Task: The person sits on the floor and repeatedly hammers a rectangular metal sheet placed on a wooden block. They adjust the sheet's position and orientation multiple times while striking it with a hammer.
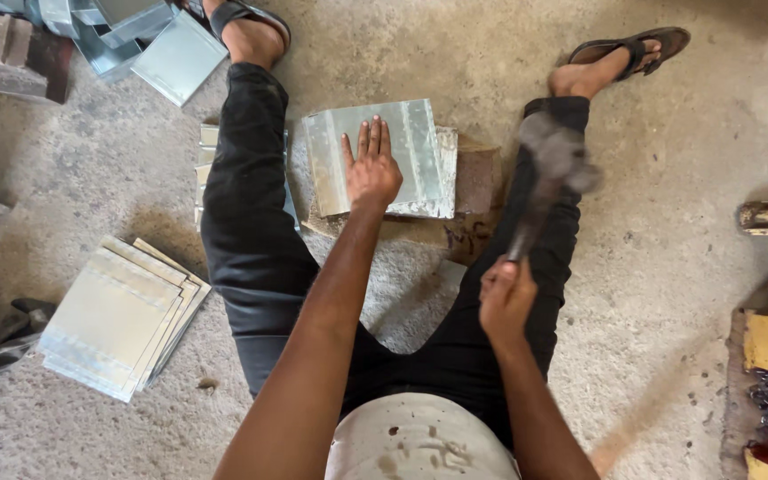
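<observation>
My left hand (372,173) lies fingers-spread on the folded galvanised steel sheet (380,156) atop the block between my legs; my right hand (506,298) grips the blurred hammer (551,169). I strike clear of my fingers.

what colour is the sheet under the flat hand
Shiny silver-grey, like bare galvanised metal sheet, pressed by the left hand; seen in the head view.

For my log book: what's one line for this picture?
left hand: flat on shiny grey metal sheet | right hand: gripping blurred hammer
</observation>
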